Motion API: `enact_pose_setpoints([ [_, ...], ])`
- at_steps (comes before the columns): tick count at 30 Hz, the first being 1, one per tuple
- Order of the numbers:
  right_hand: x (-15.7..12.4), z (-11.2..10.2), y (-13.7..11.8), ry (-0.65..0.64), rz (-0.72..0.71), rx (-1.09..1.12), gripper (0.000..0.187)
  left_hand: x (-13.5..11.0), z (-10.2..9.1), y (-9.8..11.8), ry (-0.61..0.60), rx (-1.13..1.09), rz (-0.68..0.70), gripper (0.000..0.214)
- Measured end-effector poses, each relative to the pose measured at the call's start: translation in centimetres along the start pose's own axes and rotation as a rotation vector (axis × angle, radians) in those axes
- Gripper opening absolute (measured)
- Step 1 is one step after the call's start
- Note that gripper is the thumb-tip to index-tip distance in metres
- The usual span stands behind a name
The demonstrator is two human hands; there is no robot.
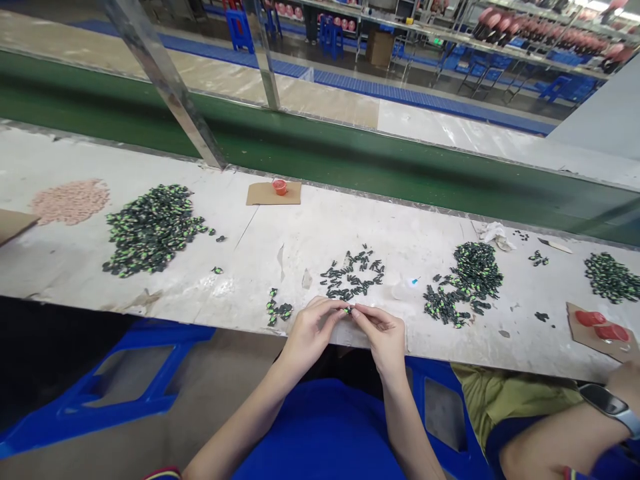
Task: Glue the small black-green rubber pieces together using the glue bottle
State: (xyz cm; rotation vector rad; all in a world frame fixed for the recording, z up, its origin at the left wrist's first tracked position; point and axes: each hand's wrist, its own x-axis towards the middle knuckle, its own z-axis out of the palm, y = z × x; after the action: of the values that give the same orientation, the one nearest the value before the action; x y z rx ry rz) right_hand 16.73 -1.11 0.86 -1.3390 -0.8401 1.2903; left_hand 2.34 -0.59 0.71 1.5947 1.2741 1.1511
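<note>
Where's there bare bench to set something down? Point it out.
Beyond the ring of dark pieces, right of the cardboard with the red cup. Also between the big left pile and the small cluster beside the left hand, bar stray pieces. Crowded: from the ring across to the first heap on its right.

Fairly bright, even light covers the long white surface (330, 223); white overhead lamps (631, 17) glare upper right. A soft shadow streaks the long green band (350, 141); the slanted shiny metal post (165, 80) catches highlights. Wide-angle distortion stretches the edges. Distant pink-and-black items (540, 39) look soft; detail between the fingers (327, 308) is indistinct.
</note>
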Motion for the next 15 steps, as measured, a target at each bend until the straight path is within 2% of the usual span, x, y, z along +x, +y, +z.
enact_pose_setpoints([
  [8, -0.3, -0.4, 0.1, -0.151, -0.148, -0.113, 0.009, -0.2, -0.3, -0.3, -0.022, -0.033, -0.072, 0.014],
  [15, -0.5, -0.4, 0.5, -0.105, -0.296, -0.178, 0.008, -0.4, -0.6, 0.8, -0.028, -0.048, -0.052, 0.013],
])
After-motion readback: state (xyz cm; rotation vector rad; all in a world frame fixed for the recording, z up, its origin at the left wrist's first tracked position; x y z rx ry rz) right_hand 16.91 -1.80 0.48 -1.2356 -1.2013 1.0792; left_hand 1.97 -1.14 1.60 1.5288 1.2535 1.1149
